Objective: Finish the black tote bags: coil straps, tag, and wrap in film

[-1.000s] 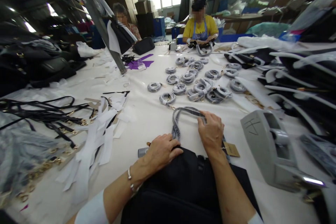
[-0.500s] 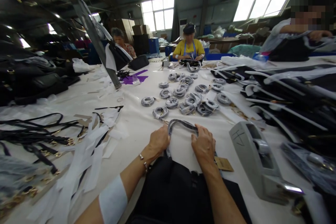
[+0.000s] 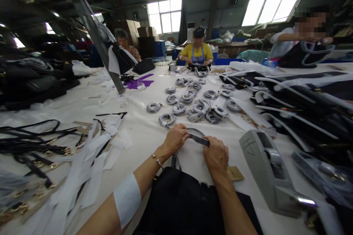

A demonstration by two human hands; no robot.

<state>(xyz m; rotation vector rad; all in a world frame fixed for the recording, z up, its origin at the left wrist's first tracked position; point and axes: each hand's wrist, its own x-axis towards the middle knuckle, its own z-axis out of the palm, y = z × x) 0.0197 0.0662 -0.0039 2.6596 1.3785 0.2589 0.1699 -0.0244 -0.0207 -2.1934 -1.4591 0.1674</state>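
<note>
A black handbag (image 3: pixel 182 202) lies on the white table right in front of me. Its handle (image 3: pixel 198 138), wrapped in grey plastic, arches up from the bag. My left hand (image 3: pixel 176 137) is closed round the handle's left part. Just to its right, my right hand (image 3: pixel 216 158) pinches the same handle near its top. A brown paper tag (image 3: pixel 235 173) lies beside my right hand.
A grey tape dispenser (image 3: pixel 271 170) stands at my right. Several coiled wrapped straps (image 3: pixel 193 102) lie mid-table. Black straps with gold clasps (image 3: pixel 35 147) and white paper strips (image 3: pixel 93 161) spread at left. Stacked black bags (image 3: pixel 303 99) fill the right. Three other people work at the table's far side and right.
My left hand left the bag and took hold of the handle, then both hands closed in towards its top. My head tilted up, showing more of the room.
</note>
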